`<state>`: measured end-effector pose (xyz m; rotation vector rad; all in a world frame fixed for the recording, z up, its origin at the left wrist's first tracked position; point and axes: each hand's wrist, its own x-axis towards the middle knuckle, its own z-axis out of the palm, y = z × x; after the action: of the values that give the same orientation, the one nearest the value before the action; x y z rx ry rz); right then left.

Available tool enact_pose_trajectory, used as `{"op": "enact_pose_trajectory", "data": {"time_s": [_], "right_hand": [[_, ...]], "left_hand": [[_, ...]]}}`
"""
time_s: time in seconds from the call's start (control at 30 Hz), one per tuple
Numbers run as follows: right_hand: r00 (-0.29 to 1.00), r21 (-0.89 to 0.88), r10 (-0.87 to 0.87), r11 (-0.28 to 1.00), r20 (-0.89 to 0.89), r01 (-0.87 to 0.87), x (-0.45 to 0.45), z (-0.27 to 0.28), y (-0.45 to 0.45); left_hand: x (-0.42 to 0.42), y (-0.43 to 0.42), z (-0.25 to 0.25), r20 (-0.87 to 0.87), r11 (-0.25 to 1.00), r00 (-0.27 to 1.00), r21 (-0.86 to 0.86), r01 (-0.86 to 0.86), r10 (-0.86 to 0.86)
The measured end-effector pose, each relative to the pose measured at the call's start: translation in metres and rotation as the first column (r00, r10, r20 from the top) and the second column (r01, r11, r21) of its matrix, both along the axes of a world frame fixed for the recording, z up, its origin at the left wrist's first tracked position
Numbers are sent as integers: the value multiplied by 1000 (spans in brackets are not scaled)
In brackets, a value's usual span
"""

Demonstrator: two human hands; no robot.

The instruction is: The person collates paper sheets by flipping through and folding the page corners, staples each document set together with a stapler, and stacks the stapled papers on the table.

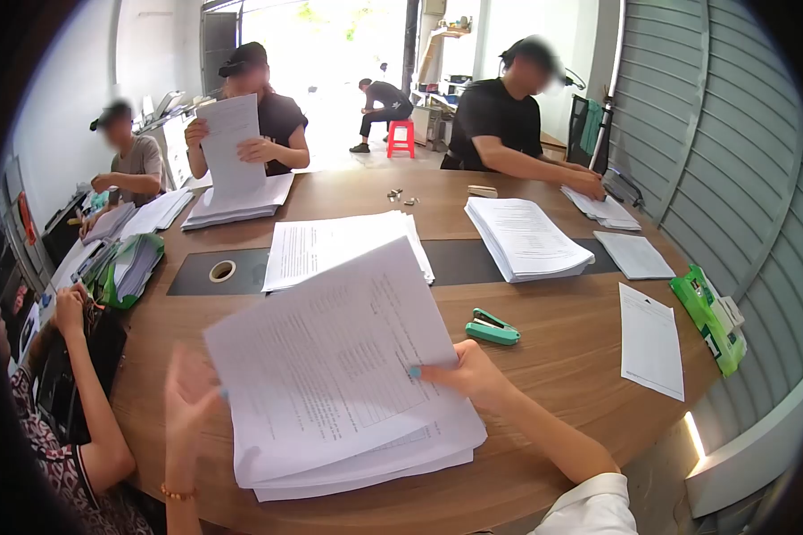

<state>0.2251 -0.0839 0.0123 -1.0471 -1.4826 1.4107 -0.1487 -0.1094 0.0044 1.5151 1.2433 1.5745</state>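
My right hand (468,379) grips the right edge of several printed sheets (330,357), its thumb on top. The sheets are lifted and tilted over a loose stack of paper (451,450) on the table in front of me. My left hand (190,392), blurred by motion, is raised at the sheets' left edge with fingers apart; whether its thumb touches the paper I cannot tell. Beyond my right hand lies a teal stapler (492,327). Another printed stack (330,245) sits just behind the lifted sheets.
On the wooden table (562,374) are a thick paper stack (526,236), a tape roll (212,274), a single sheet (651,343) and a green package (709,321). Across it, one person holds up pages (232,143) and another handles papers (602,209). A neighbour's arm (94,392) is close left.
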Motion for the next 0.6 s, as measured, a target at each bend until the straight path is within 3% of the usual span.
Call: {"op": "enact_pose_trajectory", "data": {"time_s": [0.03, 0.1, 0.17, 0.23, 0.3, 0.37, 0.5, 0.57, 0.6], "right_hand": [[999, -2, 11, 1000, 41, -11, 2, -2, 1], [999, -53, 5, 999, 52, -2, 1, 0, -1], [997, -105, -8, 994, 71, 16, 1, 0, -2], [1000, -106, -10, 994, 26, 13, 4, -2, 0], [1000, -116, -12, 993, 26, 15, 5, -3, -1], [1000, -121, -21, 992, 23, 23, 5, 0, -2], [994, -137, -4, 990, 107, 19, 6, 4, -3], [990, -148, 7, 989, 139, 14, 10, 1, -1], [984, -59, 29, 998, 177, -19, 13, 3, 4]], "left_hand": [[1, 6, 2, -52, 920, 956, 292, -262, 289], [6, 24, 42, -271, 889, 904, 410, -204, 332], [38, 41, 79, -587, 943, 796, 326, 65, 148], [79, 74, 85, -480, 942, 848, 114, 316, -226], [117, 106, 83, -478, 878, 776, 22, 479, -411], [144, 129, 74, -344, 800, 728, -148, 582, -593], [159, 146, 64, -281, 701, 642, -275, 659, -714], [158, 139, 57, -175, 723, 703, -226, 653, -689], [157, 138, 53, -172, 718, 700, -244, 652, -693]]}}
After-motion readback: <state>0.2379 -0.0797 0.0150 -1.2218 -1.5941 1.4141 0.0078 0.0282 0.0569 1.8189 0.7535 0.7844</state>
